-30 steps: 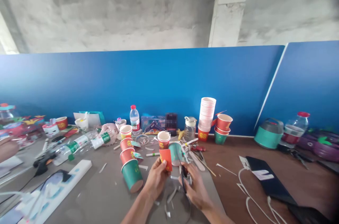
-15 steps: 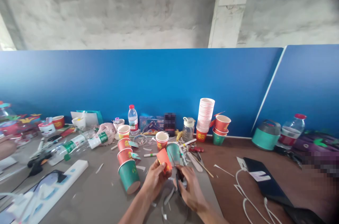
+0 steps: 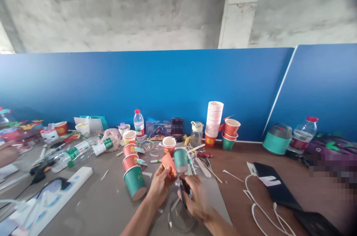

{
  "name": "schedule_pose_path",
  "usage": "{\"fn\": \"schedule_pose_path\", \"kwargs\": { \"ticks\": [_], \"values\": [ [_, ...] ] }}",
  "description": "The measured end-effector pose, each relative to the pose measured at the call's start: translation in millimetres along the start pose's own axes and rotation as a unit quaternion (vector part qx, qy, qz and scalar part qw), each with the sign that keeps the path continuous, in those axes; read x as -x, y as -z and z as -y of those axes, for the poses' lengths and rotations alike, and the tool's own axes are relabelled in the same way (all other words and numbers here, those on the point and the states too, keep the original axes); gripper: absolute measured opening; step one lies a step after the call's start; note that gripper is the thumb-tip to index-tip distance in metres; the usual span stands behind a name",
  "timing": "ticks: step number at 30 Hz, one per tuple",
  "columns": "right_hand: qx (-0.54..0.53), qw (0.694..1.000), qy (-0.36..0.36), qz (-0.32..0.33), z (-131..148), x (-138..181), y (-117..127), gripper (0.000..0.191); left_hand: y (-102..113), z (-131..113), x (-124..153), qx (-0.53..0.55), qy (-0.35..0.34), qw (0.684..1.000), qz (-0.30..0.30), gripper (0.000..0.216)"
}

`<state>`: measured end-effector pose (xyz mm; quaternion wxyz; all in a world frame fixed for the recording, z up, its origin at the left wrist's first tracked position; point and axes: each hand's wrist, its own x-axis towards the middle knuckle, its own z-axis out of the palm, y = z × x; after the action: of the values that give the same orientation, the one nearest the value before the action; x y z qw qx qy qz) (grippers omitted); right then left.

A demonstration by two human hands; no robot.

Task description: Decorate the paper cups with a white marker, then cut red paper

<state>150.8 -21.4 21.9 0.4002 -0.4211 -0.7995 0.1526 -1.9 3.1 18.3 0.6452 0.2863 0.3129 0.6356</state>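
My left hand (image 3: 160, 185) is closed on an orange-red piece of paper (image 3: 168, 164), pinched between thumb and fingers above the grey mat. My right hand (image 3: 197, 197) grips black-handled scissors (image 3: 182, 193). Their blades point up at the paper's right edge; whether they touch it I cannot tell. Just beyond the hands stands a green paper cup (image 3: 181, 159), with a red paper cup (image 3: 169, 146) behind it. To the left lies a row of red and green paper cups, the nearest a green cup (image 3: 135, 182) tipped on its side.
A tall stack of paper cups (image 3: 214, 120) stands near the blue partition (image 3: 178, 83). Markers, sticks and paper scraps litter the mat (image 3: 111, 206). Leftward are plastic bottles (image 3: 80, 148), a white power strip (image 3: 67, 198) and part of another person's hand (image 3: 8, 153). Rightward lies a black phone (image 3: 276, 187) with white cable.
The orange-red paper has tilted and moved slightly left and down. The scissors have moved a little left, their blades now closer to the paper's edge. The view has shifted slightly.
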Motion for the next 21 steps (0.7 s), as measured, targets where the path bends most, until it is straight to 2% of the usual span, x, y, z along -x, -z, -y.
{"fn": "schedule_pose_path", "kwargs": {
  "ticks": [12, 21],
  "values": [
    [0.011, 1.000, -0.004, 0.008, 7.6, -0.1, 3.2, 0.016, -0.2, 0.0, 0.4, 0.029, -0.007, 1.000, 0.004, 0.027],
    [0.004, 1.000, -0.010, 0.022, 8.4, 0.8, 1.5, 0.020, 5.6, 3.6, -3.3, 0.018, -0.016, 1.000, 0.010, 0.027]
  ]
}}
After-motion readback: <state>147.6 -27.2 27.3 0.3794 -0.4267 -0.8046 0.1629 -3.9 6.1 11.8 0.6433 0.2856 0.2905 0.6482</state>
